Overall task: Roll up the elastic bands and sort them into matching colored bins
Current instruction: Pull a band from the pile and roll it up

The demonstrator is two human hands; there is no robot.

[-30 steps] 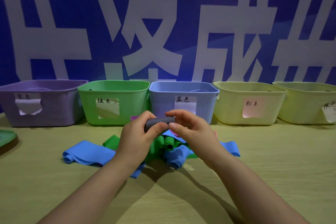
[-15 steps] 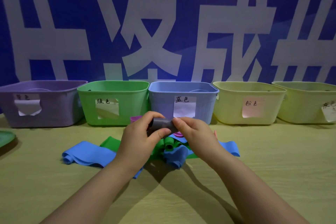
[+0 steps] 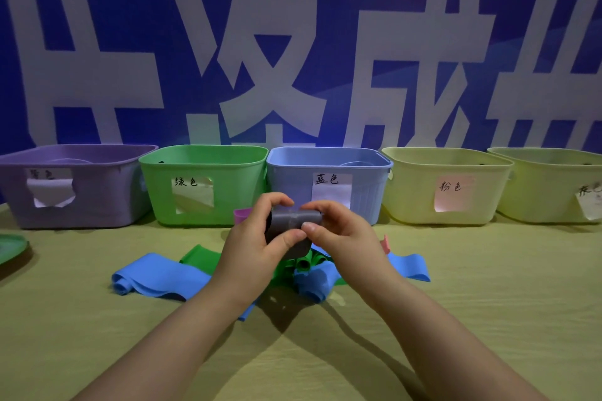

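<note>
The grey elastic band (image 3: 291, 225) is held up off the bench, in front of the blue bin (image 3: 365, 185), wound into a short fat roll lying crosswise between the two hands. The left hand (image 3: 257, 247) closes on its left end, thumb across the front and fingers over the top; the right hand (image 3: 338, 234) pinches its right end, thumb meeting the left thumb at the middle of the roll. A loose tail seems to hang just below the roll, so the rolling step looks nearly but not quite done.

Under the hands, near the middle of the bench (image 3: 488, 303), lies the unsorted heap: a long blue band (image 3: 156, 277) stretching toward the left edge, a green band (image 3: 198, 255) partly under it, another blue band (image 3: 408, 265) to the right, and a pink scrap (image 3: 386, 242) beside the right wrist.

Along the far edge stand the bins: purple bin (image 3: 97, 202), green bin (image 3: 228, 192), the blue one, a yellow bin labelled pink (image 3: 407, 192), and a yellow bin at the far right corner (image 3: 534, 192) whose half-cut label appears to read grey.

The next move calls for tucking the tail in tight, then carrying the roll in one hand well to the right, past the pink-labelled bin, without letting it spring open.
</note>
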